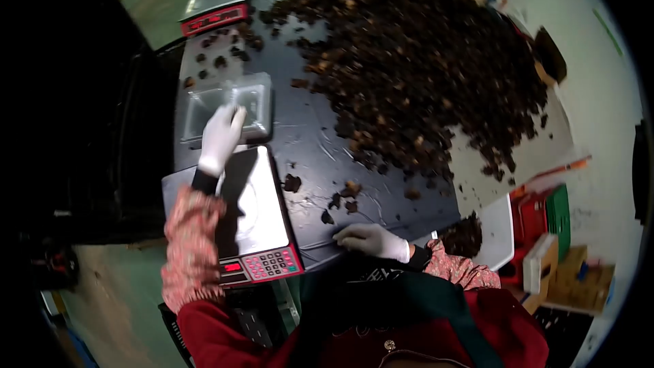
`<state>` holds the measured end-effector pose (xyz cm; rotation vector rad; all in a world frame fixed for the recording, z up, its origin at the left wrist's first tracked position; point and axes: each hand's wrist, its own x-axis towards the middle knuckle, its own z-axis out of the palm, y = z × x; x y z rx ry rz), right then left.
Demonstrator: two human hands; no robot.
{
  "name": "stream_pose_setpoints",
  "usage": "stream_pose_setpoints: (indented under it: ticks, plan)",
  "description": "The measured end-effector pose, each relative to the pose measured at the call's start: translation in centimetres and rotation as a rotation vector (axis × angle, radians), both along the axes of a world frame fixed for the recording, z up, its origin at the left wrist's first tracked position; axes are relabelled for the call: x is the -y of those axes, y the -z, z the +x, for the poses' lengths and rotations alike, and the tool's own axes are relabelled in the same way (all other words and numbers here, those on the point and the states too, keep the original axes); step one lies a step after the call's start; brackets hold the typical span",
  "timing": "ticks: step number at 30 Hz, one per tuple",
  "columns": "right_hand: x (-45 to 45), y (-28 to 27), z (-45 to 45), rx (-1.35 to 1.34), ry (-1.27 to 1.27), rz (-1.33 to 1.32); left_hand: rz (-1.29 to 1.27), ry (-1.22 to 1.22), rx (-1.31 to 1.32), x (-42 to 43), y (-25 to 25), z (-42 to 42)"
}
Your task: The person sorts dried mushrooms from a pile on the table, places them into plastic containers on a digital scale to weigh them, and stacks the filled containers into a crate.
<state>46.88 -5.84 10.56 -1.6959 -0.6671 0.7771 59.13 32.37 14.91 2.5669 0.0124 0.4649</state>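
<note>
My left hand (223, 138), in a white glove, reaches over the scale's far end to the clear plastic containers (262, 99). Its fingers are curled at the middle rims and seem to pinch one container; the exact contact is partly hidden. Just below is a scale with a shiny metal plate (267, 197), nothing resting on it, and a red keypad front. My right hand (373, 241), also white-gloved, hovers or rests by the table's near edge, holding nothing, fingers loosely stretched to the left. Close to it lie a few dark, curled pieces (328, 217), which look like dried fungus.
A large heap of similar dark pieces (422, 75) covers the table's far right. Another red scale (216, 10) stands at the far left. Right of me are a white tub (503, 235) with dark pieces, red and green crates (557, 221) and a cardboard box (579, 283).
</note>
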Motion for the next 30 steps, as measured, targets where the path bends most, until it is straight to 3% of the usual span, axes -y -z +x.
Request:
stream_pose_setpoints:
  ticks: [2,4,6,10,12,13,15,16,18,20,22,24,26,28,30]
  plan:
    - [2.5,-0.1,0.2,-0.327,0.162,-0.144,0.163,-0.176,-0.319,1.6,2.8,6.2]
    - [5.0,2.8,-0.3,-0.096,0.249,-0.217,0.286,-0.24,-0.593,3.6,3.6,8.3]
    - [6.7,4.5,-0.5,-0.072,0.316,-0.265,0.363,-0.22,-0.598,3.6,5.1,8.8]
    - [6.7,5.8,0.3,0.429,0.448,-0.152,0.232,-0.141,-0.488,1.4,6.7,9.0]
    - [5.5,5.6,2.3,0.545,0.379,-0.21,0.125,-0.144,-0.156,0.0,9.4,8.9]
    - [4.4,5.0,3.2,0.674,0.346,-0.247,0.131,-0.143,-0.158,-0.5,10.0,9.0]
    - [2.6,4.9,4.6,0.808,0.313,-0.209,-0.135,-0.121,-0.068,-1.3,10.7,9.0]
    - [1.7,5.5,4.9,0.813,0.315,-0.131,-0.131,-0.126,-0.07,-0.1,9.2,8.3]
    - [0.1,7.4,5.0,0.89,0.318,-0.129,0.397,-0.234,-0.074,2.0,6.1,6.9]
    - [-1.2,8.1,5.6,0.973,0.08,-0.254,0.64,-0.164,-0.012,0.8,5.6,7.1]
    - [-1.7,9.6,6.1,1.05,0.004,-0.233,0.789,-0.253,0.041,1.2,3.5,6.9]
    - [-2.0,12.0,6.8,1.14,-0.155,-0.285,0.792,-0.422,0.141,1.5,-0.5,5.9]
    - [-2.3,13.2,7.8,1.142,-0.142,-0.121,0.745,-0.544,0.25,-0.2,-3.8,4.1]
    - [-2.7,13.4,9.3,0.814,-0.281,-0.176,0.71,-0.616,0.339,0.5,-7.8,-0.2]
    - [-4.4,13.6,9.9,0.869,-0.109,-0.027,0.772,-0.576,0.543,1.3,-9.2,-5.8]
